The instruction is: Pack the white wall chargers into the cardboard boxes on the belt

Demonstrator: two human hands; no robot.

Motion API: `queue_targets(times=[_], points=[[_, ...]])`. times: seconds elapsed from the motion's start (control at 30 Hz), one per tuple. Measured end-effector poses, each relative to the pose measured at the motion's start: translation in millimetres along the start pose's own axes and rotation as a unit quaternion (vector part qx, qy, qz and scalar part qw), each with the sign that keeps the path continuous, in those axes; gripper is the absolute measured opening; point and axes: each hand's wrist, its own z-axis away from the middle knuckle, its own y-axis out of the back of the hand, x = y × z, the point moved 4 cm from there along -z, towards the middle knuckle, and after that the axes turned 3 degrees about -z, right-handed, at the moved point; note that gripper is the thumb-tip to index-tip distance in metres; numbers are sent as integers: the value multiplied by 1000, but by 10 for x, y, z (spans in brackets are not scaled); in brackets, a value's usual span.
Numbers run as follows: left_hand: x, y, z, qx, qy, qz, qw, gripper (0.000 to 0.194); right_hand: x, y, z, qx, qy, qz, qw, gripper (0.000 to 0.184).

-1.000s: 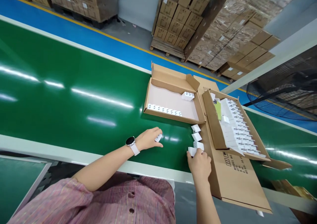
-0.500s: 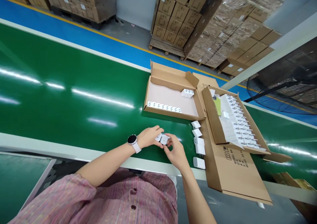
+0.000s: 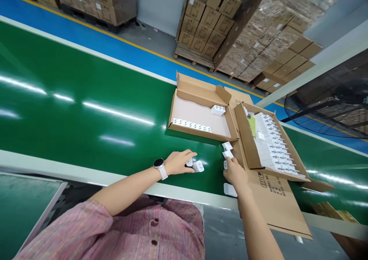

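Small white plastic plug chargers (image 3: 198, 166) lie on the glossy green conveyor belt (image 3: 86, 137), just under and beside the left hand (image 3: 179, 163), which is curved narrowly over them; whether it grips one, I cannot tell. The right hand (image 3: 235, 173), also narrow, touches a short row of white chargers (image 3: 227, 154), its hold hidden. Past it stands an open brown cardboard box (image 3: 244, 139) packed with chargers.
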Motion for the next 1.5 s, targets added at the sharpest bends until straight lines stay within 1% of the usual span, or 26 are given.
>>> queue_targets(times=[0.07,0.13,0.17,0.2,0.27,0.3,0.33,0.37,0.4,0.43,0.47,0.5,0.53,0.57,0.6,0.67,0.77,0.87,0.93,1.07,1.13,1.2,1.27,1.3,1.37,1.5], points=[[-17,-11,4,1,5,13,1000,58,14,58,-12,13,39,-69,997,45],[-19,-22,8,3,-5,32,999,59,-35,92,40,14,93,-187,978,38],[-13,-27,10,4,-13,39,999,60,-101,91,94,1,124,-260,958,36],[-3,-33,13,4,-20,43,999,62,-195,76,163,-23,153,-335,929,38],[23,-45,18,-1,-30,33,999,66,-422,30,325,-80,205,-464,858,45],[37,-50,22,-6,-33,19,999,69,-516,9,402,-98,225,-503,828,49],[49,-53,25,-13,-36,2,999,72,-567,-10,467,-101,236,-516,817,54],[59,-54,28,-20,-37,-15,999,74,-562,-28,517,-88,235,-499,830,58],[66,-52,31,-25,-37,-30,999,77,-497,-47,553,-65,223,-450,863,62],[70,-46,33,-30,-37,-43,998,78,-379,-68,580,-38,200,-374,905,65],[72,-39,33,-33,-37,-52,997,79,-223,-89,602,-13,169,-282,944,65],[72,-31,32,-35,-36,-58,997,79,-50,-111,622,1,139,-190,972,63],[72,-24,29,-36,-36,-62,997,80,116,-134,643,6,116,-110,987,59],[71,-18,24,-38,-36,-64,997,80,257,-158,666,3,105,-49,993,53],[69,-15,20,-39,-36,-65,996,81,360,-182,689,-3,108,-10,994,46],[63,-12,12,-38,-34,-64,997,81,439,-221,735,-8,145,11,989,33],[51,-10,8,-31,-32,-61,997,81,367,-259,790,18,195,-23,980,22],[37,2,8,-26,-28,-60,997,80,293,-298,816,46,205,-71,975,24],[26,22,6,-20,-23,-59,998,78,294,-293,816,61,207,-134,967,29],[-2,68,-2,-1,-9,-54,999,72,295,-168,712,84,159,-256,950,37],[-17,78,-3,7,-5,-52,999,71,172,-95,621,61,156,-290,942,40],[-34,80,-1,11,-4,-52,999,72,-16,-36,538,22,181,-314,932,46],[-58,82,1,13,1,-53,998,72,-166,5,481,-4,201,-324,924,50],[-71,86,1,15,4,-54,998,71,-202,18,463,-9,204,-325,923,51],[-95,99,0,19,10,-52,998,69,-186,29,443,-11,193,-317,928,46],[-114,115,-4,20,11,-44,999,68,55,50,387,9,124,-247,961,28]])
